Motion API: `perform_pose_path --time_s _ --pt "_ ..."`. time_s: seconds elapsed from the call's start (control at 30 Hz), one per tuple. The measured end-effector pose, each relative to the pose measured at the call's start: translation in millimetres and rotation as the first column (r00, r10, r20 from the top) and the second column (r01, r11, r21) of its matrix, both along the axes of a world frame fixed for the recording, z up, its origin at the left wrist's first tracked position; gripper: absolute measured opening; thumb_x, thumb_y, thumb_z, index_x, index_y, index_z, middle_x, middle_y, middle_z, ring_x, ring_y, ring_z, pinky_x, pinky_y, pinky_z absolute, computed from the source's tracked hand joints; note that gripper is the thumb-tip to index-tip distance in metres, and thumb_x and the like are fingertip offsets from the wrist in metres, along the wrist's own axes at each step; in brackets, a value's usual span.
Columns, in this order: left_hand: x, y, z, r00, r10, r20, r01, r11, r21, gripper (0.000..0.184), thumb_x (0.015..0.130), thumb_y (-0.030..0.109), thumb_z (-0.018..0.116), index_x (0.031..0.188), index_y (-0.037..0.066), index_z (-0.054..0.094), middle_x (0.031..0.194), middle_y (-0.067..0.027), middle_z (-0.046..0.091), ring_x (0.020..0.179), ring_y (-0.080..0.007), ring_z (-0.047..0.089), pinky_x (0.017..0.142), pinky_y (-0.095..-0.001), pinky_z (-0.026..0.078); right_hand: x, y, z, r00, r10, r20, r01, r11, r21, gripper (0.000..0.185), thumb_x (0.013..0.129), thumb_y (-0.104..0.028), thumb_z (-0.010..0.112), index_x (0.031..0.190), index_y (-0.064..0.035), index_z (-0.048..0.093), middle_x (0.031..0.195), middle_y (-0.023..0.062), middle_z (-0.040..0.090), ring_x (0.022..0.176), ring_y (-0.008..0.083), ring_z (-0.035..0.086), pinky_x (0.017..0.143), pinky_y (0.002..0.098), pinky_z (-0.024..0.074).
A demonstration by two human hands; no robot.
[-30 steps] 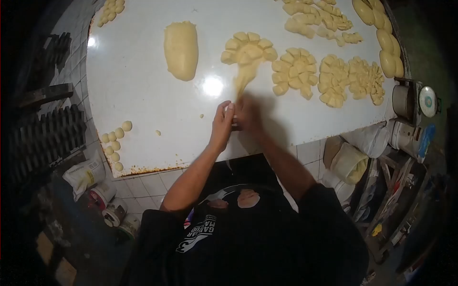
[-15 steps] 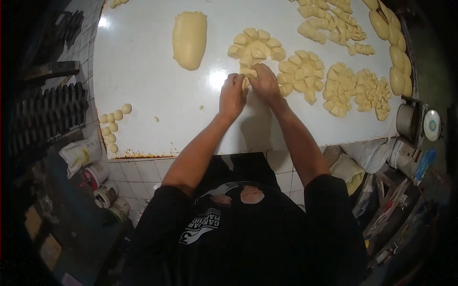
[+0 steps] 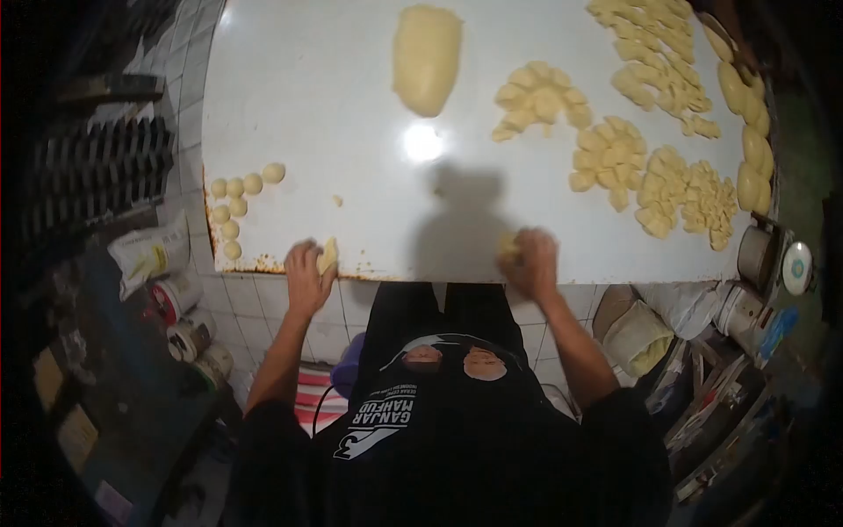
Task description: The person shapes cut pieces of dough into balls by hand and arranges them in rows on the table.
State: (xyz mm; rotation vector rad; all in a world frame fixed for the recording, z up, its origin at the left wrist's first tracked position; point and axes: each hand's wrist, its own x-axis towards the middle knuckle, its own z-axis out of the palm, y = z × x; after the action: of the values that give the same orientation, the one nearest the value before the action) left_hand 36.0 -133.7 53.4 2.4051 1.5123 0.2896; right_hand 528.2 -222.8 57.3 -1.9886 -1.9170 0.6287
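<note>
At the near edge of the white table, my left hand is closed around a piece of dough that sticks out beside the thumb. My right hand, somewhat blurred, sits farther right along the same edge. Its fingers are curled round another dough piece, partly hidden by them. Small dough balls lie in a bent line left of my left hand. Beyond my right hand is a ring of cut dough pieces, with another cluster of dough pieces to its right.
A large dough block lies at the far middle of the table. Dough strips and long dough loaves line the right side. A small scale stands off the right edge; a white sack is at the left.
My hands were together at the ring of dough; now they are apart at the near edge, each with a piece. The ring has lost pieces on its near side. The view has shifted.
</note>
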Motion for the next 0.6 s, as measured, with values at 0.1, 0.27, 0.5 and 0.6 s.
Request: perform_pose_path --time_s 0.1,0.27,0.5,0.6 --pt "25 76 -36 1.0 0.002 0.0 -0.002 0.977 0.213 0.058 0.089 0.04 0.083 0.124 0.0 0.06 0.13 -0.0251 0.059 0.122 -0.0454 0.054 0.103 -0.0574 0.041 -23 79 -30 0.967 -0.165 0.194 0.108 0.956 0.272 0.049 0.084 -0.035 0.086 0.113 -0.0049 0.061 0.11 0.0148 0.055 0.109 0.0383 0.052 0.096 0.0535 0.0399" --pt "62 36 -49 0.989 -0.056 0.138 0.065 0.996 -0.065 0.046 0.081 0.03 0.089 0.113 0.008 0.064 0.114 -0.0169 0.063 0.111 -0.0392 0.06 0.095 -0.0533 0.047 -91 -5 -67 0.984 -0.12 0.128 0.106 0.988 0.111 0.041 0.09 -0.039 0.084 0.105 -0.0052 0.067 0.115 0.0176 0.061 0.11 0.0391 0.056 0.098 0.0538 0.0427" --pt "98 117 -37 0.973 0.042 0.226 -0.059 0.996 0.068 0.026 0.09 0.029 0.08 0.1 0.01 0.066 0.106 -0.0148 0.064 0.101 -0.0386 0.06 0.089 -0.0512 0.047 -89 86 -69 0.873 -0.436 0.219 0.352 0.874 0.336 0.039 0.09 -0.038 0.084 0.099 -0.0053 0.065 0.107 0.0178 0.061 0.101 0.04 0.055 0.093 0.0546 0.0417" --pt "73 41 -29 0.917 -0.276 0.286 0.253 0.96 0.117 0.021 0.089 0.022 0.081 0.095 0.01 0.064 0.1 -0.0134 0.064 0.102 -0.0364 0.06 0.085 -0.0492 0.047 -110 32 -60 0.951 -0.288 0.112 0.249 0.929 0.273 0.037 0.089 -0.039 0.084 0.097 -0.0077 0.065 0.104 0.015 0.06 0.103 0.0385 0.057 0.093 0.0547 0.0422"
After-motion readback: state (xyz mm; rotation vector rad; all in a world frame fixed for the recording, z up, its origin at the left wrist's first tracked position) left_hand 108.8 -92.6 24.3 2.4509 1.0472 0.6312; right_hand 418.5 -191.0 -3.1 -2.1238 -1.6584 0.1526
